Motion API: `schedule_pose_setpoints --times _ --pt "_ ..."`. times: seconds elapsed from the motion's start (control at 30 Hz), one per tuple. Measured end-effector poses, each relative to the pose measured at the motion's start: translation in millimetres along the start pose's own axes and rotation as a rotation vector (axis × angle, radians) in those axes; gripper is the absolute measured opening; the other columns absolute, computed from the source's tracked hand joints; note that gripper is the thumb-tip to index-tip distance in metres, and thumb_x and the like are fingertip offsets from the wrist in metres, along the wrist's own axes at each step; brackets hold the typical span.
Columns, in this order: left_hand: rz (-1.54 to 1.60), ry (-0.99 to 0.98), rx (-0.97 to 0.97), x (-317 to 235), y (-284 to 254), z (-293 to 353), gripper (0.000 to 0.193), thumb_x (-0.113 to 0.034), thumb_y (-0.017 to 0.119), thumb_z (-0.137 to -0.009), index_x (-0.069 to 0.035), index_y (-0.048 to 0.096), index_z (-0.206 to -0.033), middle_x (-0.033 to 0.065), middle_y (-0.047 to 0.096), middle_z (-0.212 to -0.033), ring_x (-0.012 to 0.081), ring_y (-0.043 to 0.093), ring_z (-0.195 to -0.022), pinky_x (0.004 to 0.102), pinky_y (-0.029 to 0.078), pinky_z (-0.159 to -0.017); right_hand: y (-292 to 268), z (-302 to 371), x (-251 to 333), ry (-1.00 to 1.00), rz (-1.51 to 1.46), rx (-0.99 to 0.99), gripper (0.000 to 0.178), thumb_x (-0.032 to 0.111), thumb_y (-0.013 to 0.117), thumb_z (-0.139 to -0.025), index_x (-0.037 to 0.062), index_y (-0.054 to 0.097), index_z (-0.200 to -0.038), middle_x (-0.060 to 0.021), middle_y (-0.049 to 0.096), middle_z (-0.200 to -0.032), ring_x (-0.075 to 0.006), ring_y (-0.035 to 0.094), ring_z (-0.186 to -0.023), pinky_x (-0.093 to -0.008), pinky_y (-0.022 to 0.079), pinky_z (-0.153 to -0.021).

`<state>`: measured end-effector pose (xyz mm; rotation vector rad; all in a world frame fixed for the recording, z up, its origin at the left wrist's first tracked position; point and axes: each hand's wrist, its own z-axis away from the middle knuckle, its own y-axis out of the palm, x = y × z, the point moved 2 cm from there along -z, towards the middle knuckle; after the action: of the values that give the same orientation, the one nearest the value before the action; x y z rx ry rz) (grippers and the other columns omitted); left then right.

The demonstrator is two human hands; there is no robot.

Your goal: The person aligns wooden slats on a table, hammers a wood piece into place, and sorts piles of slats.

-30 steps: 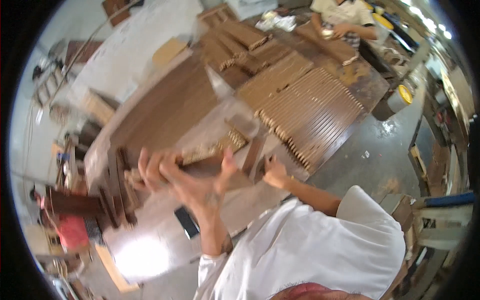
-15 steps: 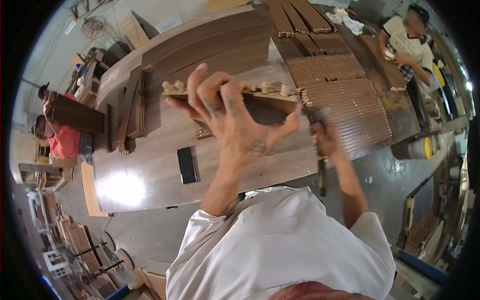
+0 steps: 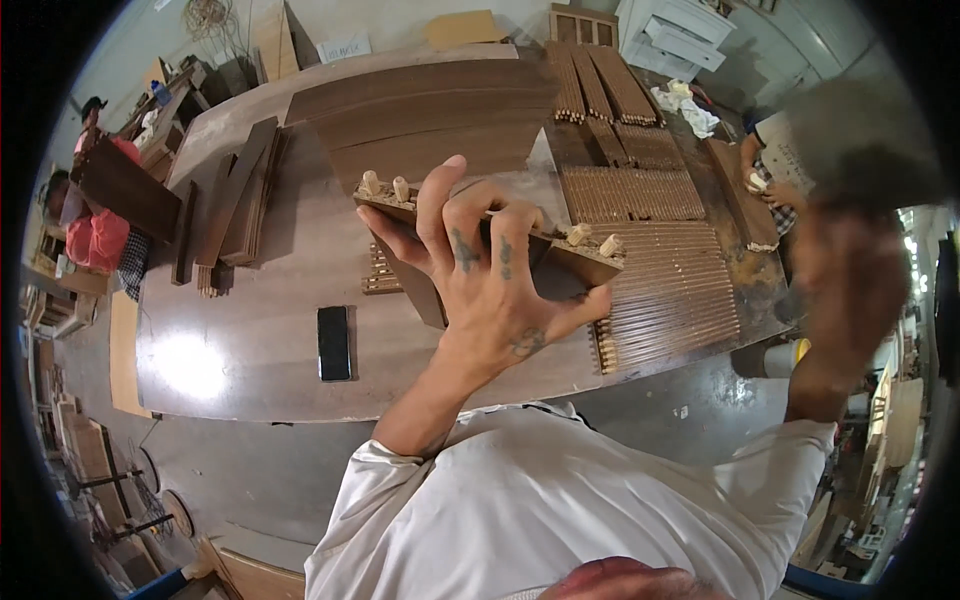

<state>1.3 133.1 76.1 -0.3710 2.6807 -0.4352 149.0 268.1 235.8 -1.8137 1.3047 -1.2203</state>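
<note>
My left hand (image 3: 490, 270) grips the upper end of a dark brown wooden board (image 3: 575, 262), thumb on one side and fingers spread over its top. Short pale dowels (image 3: 401, 189) stand up from that end, two at the left and two at the right. My right hand (image 3: 850, 270) is raised far to the right and smeared by motion. Above it a large dark grey blur, seemingly the head of a hammer (image 3: 865, 135), is close to the camera. Part of the board is hidden behind my left hand.
A black phone (image 3: 335, 344) lies on the worktable (image 3: 255, 320). Rows of dark slats with dowelled ends (image 3: 660, 265) cover its right side. Stacked boards (image 3: 240, 205) lie at the left. A person (image 3: 775, 150) handles a board at the right; others work far left.
My right hand has swung up and to the right with the hammer, away from the board. My left hand still holds the board, now tilted down toward the right. The view has shifted.
</note>
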Motion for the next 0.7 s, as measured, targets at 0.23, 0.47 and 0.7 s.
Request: schedule_pose_setpoints --times 0.23,0.47,0.7 --pt "-0.018 -0.007 0.005 5.8 -5.2 0.4 0.068 -0.062 0.072 -0.061 -0.011 0.053 -0.1 0.0104 0.045 -0.107 0.0373 0.033 -0.129 0.0743 0.0 -0.1 -2.2 3.7 -13.7 0.111 -0.209 -0.227 0.032 0.027 0.046 -0.099 -0.0009 0.057 -0.109 -0.0058 0.059 -0.073 -0.0123 0.05 -0.055 -0.0342 0.045 -0.057" --pt "-0.012 -0.028 0.056 4.3 -10.3 -0.8 0.071 -0.051 0.081 -0.056 -0.011 0.049 -0.105 0.0123 0.042 -0.112 0.0398 0.029 -0.128 0.065 0.015 -0.101 37.8 -8.6 -10.0 -0.078 0.17 0.167 0.029 0.025 0.045 -0.098 -0.0003 0.059 -0.104 -0.005 0.06 -0.072 -0.0128 0.051 -0.056 -0.029 0.042 -0.052" --pt "0.0 -0.032 0.059 4.1 -9.5 4.3 0.072 -0.047 0.082 -0.055 -0.011 0.048 -0.107 0.0132 0.041 -0.112 0.0399 0.028 -0.127 0.0633 0.02 -0.1 2.9 -1.2 -23.4 0.289 0.069 -0.026 0.029 0.025 0.046 -0.098 -0.0009 0.059 -0.1 -0.0036 0.061 -0.074 -0.0105 0.052 -0.061 -0.0249 0.039 -0.048"
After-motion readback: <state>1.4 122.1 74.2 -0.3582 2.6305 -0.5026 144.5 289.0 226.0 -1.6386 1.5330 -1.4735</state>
